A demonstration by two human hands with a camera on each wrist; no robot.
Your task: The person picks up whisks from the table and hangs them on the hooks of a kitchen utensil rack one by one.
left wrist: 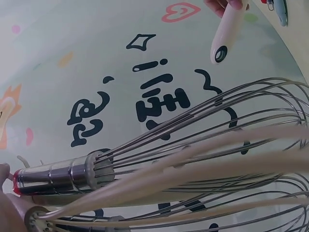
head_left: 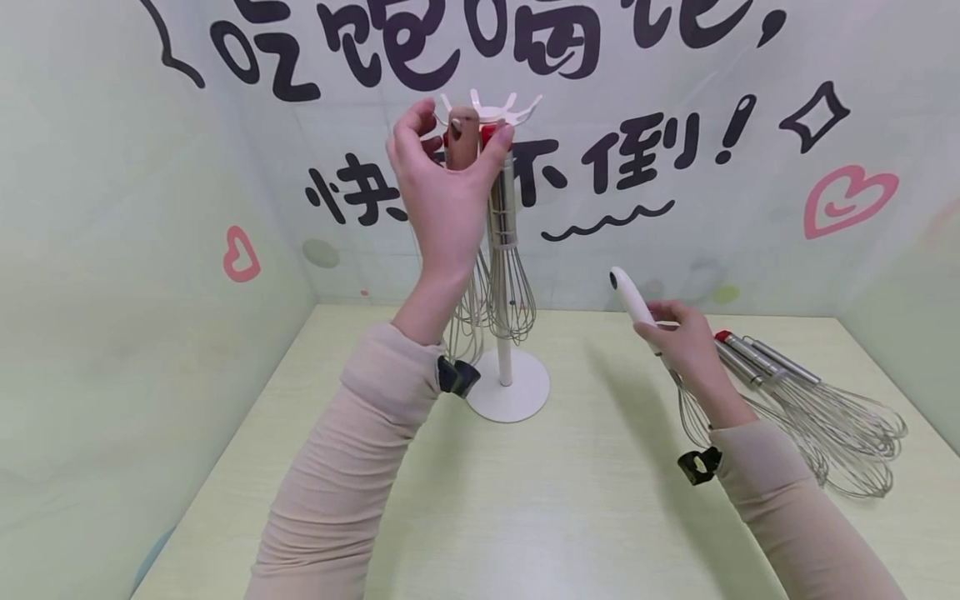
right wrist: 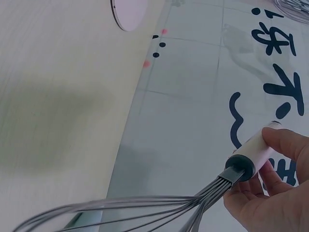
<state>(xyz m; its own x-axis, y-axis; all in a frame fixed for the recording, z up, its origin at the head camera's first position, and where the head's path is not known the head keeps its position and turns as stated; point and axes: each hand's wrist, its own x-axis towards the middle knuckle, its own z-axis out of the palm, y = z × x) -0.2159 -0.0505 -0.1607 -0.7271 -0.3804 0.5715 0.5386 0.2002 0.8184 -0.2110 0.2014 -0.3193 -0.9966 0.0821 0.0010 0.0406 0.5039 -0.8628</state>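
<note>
My left hand (head_left: 448, 196) is raised at the top of a white hanging stand (head_left: 517, 396), its thumb and fingers around the brown handle (head_left: 462, 146) of a whisk. Beside the thumb, a whisk with a red-ended metal handle (head_left: 502, 204) hangs from the stand's hooks. Pale, thick wires (left wrist: 159, 186) of the brown-handled whisk cross the left wrist view. Off to the right, my right hand (head_left: 686, 346) grips a whisk by its white handle (head_left: 632, 296), black-holed end up and wire loops (right wrist: 145, 208) down. Part of that whisk is hidden behind the wrist.
Several metal whisks (head_left: 817, 400) lie side by side on the table (head_left: 585, 517) at the right, one with a red handle end. Behind the stand rises a printed backdrop (head_left: 585, 275) with black characters and pink hearts. Side walls (head_left: 150, 333) flank the table.
</note>
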